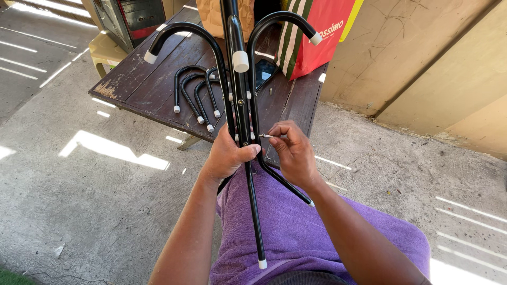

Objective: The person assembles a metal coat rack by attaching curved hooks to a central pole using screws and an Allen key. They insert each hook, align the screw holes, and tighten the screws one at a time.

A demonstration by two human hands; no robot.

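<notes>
My left hand (228, 153) grips the central black metal pole (238, 100) of a stand with curved black hook arms (200, 31) tipped in white caps. Pinched in the fingertips of my right hand (293, 152) is a small silver screw (265, 135), its tip pointing at the pole just right of my left thumb. The pole's lower legs (255, 221) rest across my lap, which is covered by a purple towel (296, 227).
A dark wooden table (142, 79) stands ahead with several loose black curved hooks (196, 92), a dark phone (263, 71), a loose screw (271, 91), a red striped shopping bag (317, 37) and a brown paper bag (211, 18). Concrete floor surrounds it; a beige wall rises at right.
</notes>
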